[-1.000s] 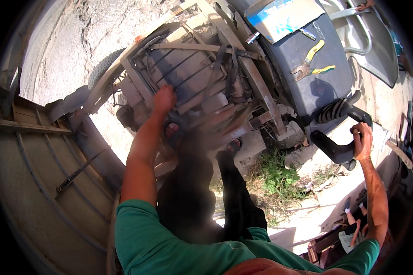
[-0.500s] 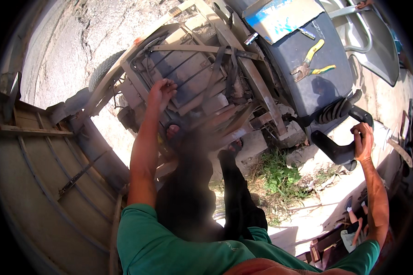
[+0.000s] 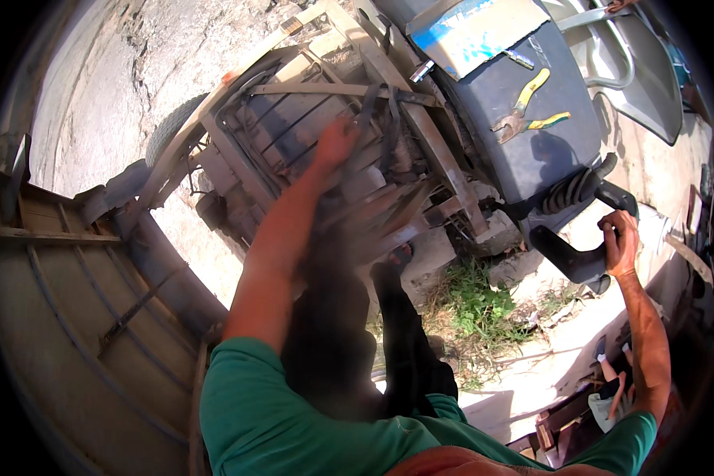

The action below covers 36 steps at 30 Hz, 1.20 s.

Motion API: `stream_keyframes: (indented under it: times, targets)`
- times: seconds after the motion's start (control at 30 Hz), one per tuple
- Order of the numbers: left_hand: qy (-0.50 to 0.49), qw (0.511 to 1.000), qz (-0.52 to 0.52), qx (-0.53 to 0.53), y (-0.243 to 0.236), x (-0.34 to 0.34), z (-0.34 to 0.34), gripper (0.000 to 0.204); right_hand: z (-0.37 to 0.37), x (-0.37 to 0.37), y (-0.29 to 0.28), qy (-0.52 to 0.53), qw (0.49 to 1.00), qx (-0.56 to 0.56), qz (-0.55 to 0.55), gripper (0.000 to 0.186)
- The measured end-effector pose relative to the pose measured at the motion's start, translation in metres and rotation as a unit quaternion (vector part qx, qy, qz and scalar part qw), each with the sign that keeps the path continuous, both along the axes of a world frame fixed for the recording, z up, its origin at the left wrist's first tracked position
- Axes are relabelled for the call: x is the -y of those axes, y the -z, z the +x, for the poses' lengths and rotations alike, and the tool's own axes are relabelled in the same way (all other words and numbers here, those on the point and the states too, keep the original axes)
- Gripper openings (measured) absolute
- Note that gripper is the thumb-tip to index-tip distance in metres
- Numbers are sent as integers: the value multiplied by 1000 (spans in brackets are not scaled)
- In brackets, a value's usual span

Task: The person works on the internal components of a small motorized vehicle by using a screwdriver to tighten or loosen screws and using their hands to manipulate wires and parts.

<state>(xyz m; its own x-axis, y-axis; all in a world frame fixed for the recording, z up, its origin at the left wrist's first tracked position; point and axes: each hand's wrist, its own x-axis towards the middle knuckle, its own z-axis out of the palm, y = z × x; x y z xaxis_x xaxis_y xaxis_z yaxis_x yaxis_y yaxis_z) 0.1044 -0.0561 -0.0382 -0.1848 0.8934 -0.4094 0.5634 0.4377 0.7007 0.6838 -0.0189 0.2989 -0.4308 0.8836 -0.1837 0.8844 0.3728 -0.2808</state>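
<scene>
My right hand [image 3: 620, 238] is closed round a black armrest [image 3: 567, 255] at the side of a dark grey seat [image 3: 567, 95]. Over the open metal frame [image 3: 432, 139] of a vehicle, my left hand [image 3: 339, 143] reaches to the edge of a dark strap [image 3: 367, 115]. Motion smears its fingers, so I cannot tell whether they touch the strap or hold it. Below the hand lies a dusty slatted panel [image 3: 289, 131] inside the frame. Pliers with yellow handles [image 3: 520, 119] rest on the seat, away from both hands.
Blue-stained cardboard [image 3: 480, 36] lies on the seat's far end. A ribbed black bellows [image 3: 567, 197] sits beside the armrest. To the left stands a ribbed metal panel [image 3: 79, 317]. Green weeds [image 3: 480, 305] grow near my feet. Another person [image 3: 611, 397] is at the lower right.
My left hand has swung right and slightly up, from above the slatted panel to the dark strap. My right hand keeps its grip on the armrest. The view has shifted slightly.
</scene>
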Motion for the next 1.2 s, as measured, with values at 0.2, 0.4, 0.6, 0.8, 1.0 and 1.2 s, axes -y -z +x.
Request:
stream_keyframes:
  times: [0.2, 0.4, 0.6, 0.8, 1.0, 1.2]
  targets:
    - [-42, 998, -35, -23, 9, 12, -9, 36, -7, -2, 4, 11, 1000, -13, -5, 17]
    - [-2, 992, -49, -114, 2, -9, 3, 36, -5, 1, 3, 22, 1000, -16, -2, 14]
    - [-61, 996, -65, -17, -3, -15, 4, 28, -4, -1, 3, 12, 1000, -11, 1, 17]
    - [5, 977, -91, 195, -78, -16, 5, 21, -7, -6, -1, 9, 999, -31, 13, 17]
    - [193, 955, 203, 100, -209, -58, 101, 17, -3, -4, -3, 13, 1000, -27, 5, 19]
    - [260, 921, 280, -72, -209, -131, 172, 22, -2, -1, 1, 18, 999, -29, 15, 19]
